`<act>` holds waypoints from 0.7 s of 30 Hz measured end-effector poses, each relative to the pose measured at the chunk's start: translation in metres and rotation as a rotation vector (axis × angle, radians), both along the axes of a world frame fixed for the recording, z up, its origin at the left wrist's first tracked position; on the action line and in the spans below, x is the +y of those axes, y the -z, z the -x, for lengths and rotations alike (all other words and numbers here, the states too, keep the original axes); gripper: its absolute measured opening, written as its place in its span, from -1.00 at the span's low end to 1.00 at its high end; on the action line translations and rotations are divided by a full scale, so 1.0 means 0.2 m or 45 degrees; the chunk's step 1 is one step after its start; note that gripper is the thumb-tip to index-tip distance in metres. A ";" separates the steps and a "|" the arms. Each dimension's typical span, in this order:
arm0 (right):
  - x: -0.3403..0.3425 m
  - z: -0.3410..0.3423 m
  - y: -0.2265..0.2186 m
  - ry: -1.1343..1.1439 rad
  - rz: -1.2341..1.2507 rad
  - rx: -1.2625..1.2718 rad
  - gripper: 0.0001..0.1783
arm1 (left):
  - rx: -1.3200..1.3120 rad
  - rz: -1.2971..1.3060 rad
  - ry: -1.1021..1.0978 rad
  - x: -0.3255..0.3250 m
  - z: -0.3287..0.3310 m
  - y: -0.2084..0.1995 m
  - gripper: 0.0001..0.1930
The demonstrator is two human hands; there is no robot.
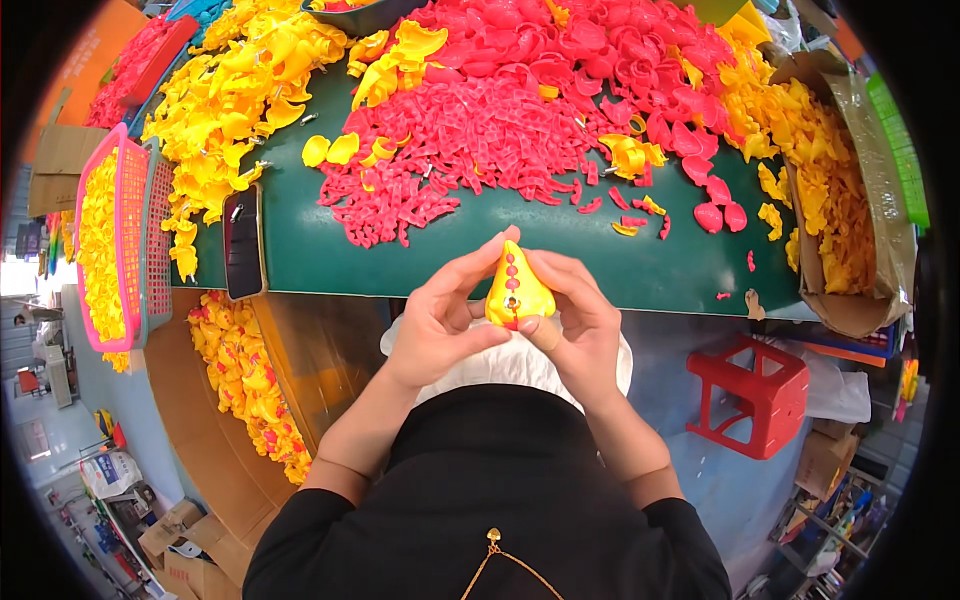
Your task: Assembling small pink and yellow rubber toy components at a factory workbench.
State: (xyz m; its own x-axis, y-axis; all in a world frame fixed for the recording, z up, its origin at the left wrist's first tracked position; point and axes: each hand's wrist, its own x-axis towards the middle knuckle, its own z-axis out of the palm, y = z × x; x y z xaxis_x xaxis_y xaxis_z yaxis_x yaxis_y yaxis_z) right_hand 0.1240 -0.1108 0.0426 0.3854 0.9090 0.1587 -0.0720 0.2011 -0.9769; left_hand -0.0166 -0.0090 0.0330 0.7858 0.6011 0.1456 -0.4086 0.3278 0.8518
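Observation:
Between my two hands, just off the table's front edge, is a yellow pear-shaped plastic toy body (521,292) with a row of red dots down its middle and a small dark or metal bit low on it. My left hand (446,318) grips its left side, with curled fingers and the thumb near the bottom. My right hand (581,322) grips the right side, its thumb pressed at the lower edge and wearing what looks like a plaster. The side facing away from me is hidden.
Heaps of small red strips (450,140), red shells (600,40) and yellow pieces (240,75) cover the green table (340,265). A phone (243,240) lies at its left edge. Cartons of yellow parts (838,190) and assembled pieces (240,370), a pink basket (128,240) and a red stool (750,395) stand around.

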 end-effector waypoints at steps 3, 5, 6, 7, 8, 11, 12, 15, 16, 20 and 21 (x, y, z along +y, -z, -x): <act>0.00 -0.03 -0.01 -0.019 0.087 -0.076 -0.40 | -0.078 0.163 -0.002 -0.01 0.00 0.01 -0.25; -0.01 -0.06 -0.02 -0.195 0.116 -0.260 -0.39 | -0.118 0.140 -0.016 -0.03 -0.01 0.01 -0.29; -0.02 -0.05 -0.05 -0.184 0.135 -0.230 -0.36 | -0.053 0.131 -0.136 -0.05 -0.01 0.00 -0.32; -0.02 -0.04 -0.07 -0.184 0.135 -0.230 -0.36 | 0.012 0.119 -0.257 -0.07 -0.02 0.00 -0.35; -0.02 -0.01 -0.09 -0.114 0.147 -0.121 -0.36 | 0.084 -0.035 -0.263 -0.03 -0.01 0.05 -0.38; -0.05 -0.02 -0.06 0.026 0.165 -0.016 -0.34 | 0.003 -0.164 -0.246 -0.02 -0.02 0.01 -0.41; -0.05 -0.03 -0.05 0.011 0.124 -0.146 -0.36 | 0.046 -0.131 -0.257 -0.02 -0.04 -0.03 -0.45; -0.06 -0.03 -0.04 -0.003 0.073 -0.299 -0.39 | 0.102 -0.162 -0.139 0.01 -0.02 -0.02 -0.48; -0.06 -0.04 -0.04 -0.008 0.069 -0.332 -0.40 | 0.119 -0.210 -0.222 -0.01 -0.03 -0.02 -0.48; -0.04 -0.08 0.00 -0.152 0.082 -0.099 -0.41 | 0.121 -0.356 -0.203 0.03 -0.02 0.03 -0.37; -0.05 -0.10 0.01 -0.133 0.086 -0.110 -0.41 | 0.107 -0.353 -0.186 0.04 -0.04 0.02 -0.37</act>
